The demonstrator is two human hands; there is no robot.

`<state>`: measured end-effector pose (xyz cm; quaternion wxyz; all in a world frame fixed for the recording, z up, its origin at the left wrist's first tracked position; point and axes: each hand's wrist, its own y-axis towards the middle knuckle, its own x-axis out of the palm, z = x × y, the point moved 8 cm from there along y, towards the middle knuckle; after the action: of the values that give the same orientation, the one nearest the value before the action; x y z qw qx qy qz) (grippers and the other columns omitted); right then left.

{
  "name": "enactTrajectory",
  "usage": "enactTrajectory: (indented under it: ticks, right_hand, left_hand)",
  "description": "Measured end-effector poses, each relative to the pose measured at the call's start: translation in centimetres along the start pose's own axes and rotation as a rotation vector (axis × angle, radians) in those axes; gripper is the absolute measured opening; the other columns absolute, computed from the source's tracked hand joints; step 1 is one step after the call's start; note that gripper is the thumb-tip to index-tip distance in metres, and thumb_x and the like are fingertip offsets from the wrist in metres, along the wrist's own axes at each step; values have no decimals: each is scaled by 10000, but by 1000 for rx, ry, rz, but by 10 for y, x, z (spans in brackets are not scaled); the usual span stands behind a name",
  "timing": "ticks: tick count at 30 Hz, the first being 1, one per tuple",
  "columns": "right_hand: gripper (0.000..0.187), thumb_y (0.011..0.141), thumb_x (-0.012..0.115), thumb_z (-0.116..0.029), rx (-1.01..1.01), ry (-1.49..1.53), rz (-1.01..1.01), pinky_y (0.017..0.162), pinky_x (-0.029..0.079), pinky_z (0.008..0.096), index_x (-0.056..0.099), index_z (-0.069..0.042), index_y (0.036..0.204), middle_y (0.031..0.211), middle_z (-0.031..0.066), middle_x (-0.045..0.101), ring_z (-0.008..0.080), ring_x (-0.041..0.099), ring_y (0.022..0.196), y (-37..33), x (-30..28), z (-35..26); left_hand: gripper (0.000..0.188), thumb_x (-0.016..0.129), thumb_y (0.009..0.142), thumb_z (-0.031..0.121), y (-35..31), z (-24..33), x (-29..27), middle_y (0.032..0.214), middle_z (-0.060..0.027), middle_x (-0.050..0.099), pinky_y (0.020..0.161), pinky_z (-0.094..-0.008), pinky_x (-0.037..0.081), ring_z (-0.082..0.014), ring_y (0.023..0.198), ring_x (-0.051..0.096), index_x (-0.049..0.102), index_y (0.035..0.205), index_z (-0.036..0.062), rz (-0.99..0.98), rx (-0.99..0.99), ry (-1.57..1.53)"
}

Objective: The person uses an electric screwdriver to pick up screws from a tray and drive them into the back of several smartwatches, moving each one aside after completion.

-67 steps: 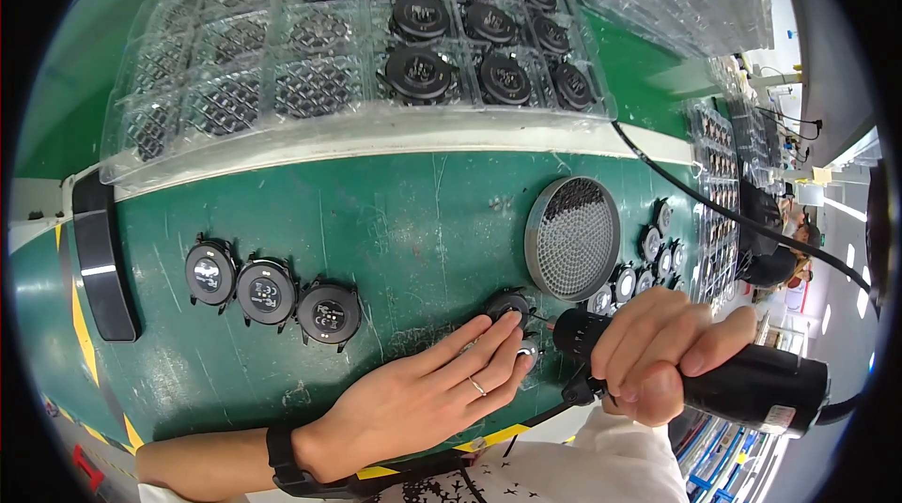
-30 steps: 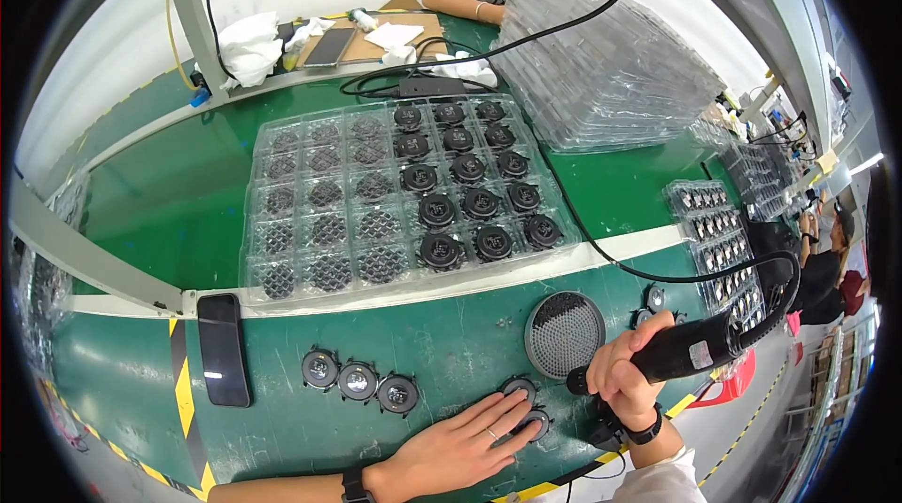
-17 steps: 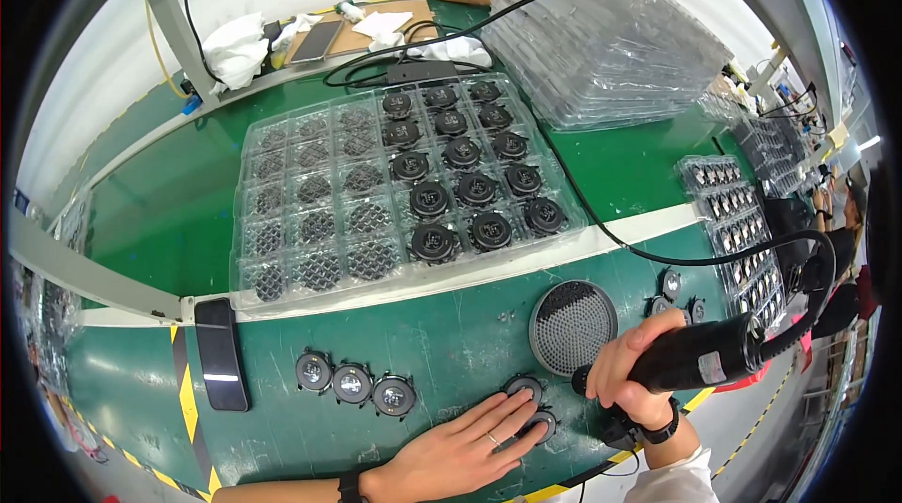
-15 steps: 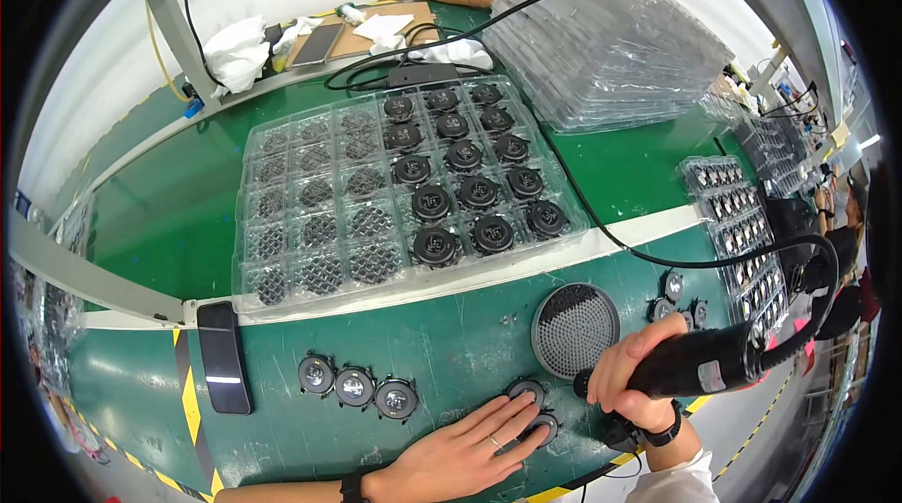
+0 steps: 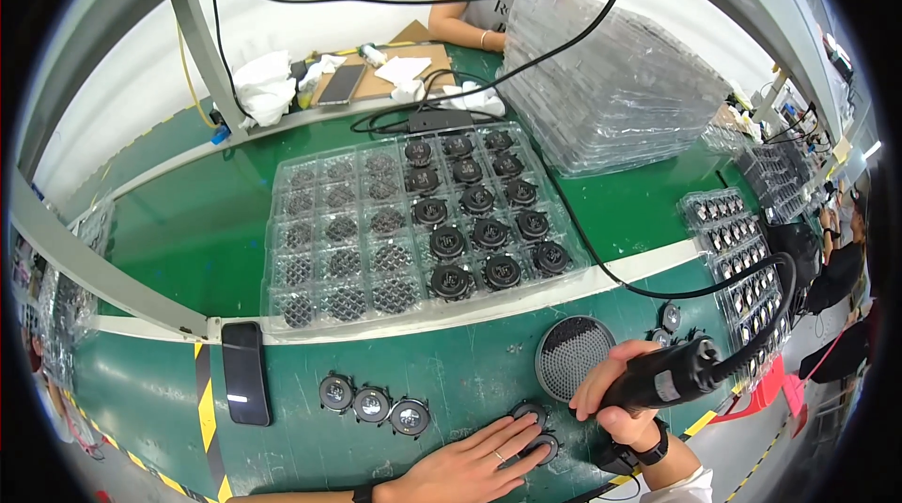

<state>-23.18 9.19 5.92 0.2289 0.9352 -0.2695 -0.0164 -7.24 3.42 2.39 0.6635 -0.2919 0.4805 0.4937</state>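
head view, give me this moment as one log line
left hand: touching two round watch cases; right hand: gripping black electric screwdriver; gridded round dish: near right hand; three watch cases: in a row

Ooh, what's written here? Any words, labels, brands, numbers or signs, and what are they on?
No full word or number reads clearly.
Pale label on the black handheld tool in the right hand: too small.
Three round black watch cases on the bench: pale marks, too small.
Watch cases in the clear tray: same.
Co-worker's grey shirt: dark lettering, partly hidden.
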Motion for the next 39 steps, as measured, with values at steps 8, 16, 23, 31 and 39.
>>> enactTrajectory:
  ticks: [8,16,23,31,39]
  right_hand:
    - [540,864,767,-154,-3,74,117,484,541,363,347,-51,1187,606,61,535,205,579,488,-9,-2,-1]
    - [406,872,643,-14,-161,92,255,369,429,305,345,-100,1133,611,25,451,141,430,370,4,-4,-29]
    - [320,917,561,-14,-218,-26,338,357,393,281,363,-105,1151,618,8,419,108,371,356,19,-24,-25]
    - [327,920,527,-19,-190,-62,291,355,383,281,359,-96,1190,612,8,407,109,373,357,17,-19,-15]
    - [330,917,523,-12,-163,-87,256,358,382,284,358,-96,1191,612,8,402,113,369,358,17,-22,-8]
  left_hand:
    - [605,675,873,279,-4,8,-13,1501,-190,399,1189,-460,308,-355,1405,379,490,1410,72,174,12,-125]
    - [534,643,905,318,-3,-5,7,1455,-154,488,1173,-419,359,-288,1380,454,540,1385,108,139,-2,-92]
    - [519,602,873,305,3,-4,12,1430,-133,514,1191,-437,327,-312,1386,440,565,1318,39,174,24,-6]
    - [455,528,891,247,-3,-5,13,1403,-113,537,1187,-428,336,-305,1382,443,579,1295,46,188,10,12]
    - [478,668,844,268,0,-8,16,1387,-77,557,1150,-425,384,-282,1348,490,600,1284,94,193,6,20]
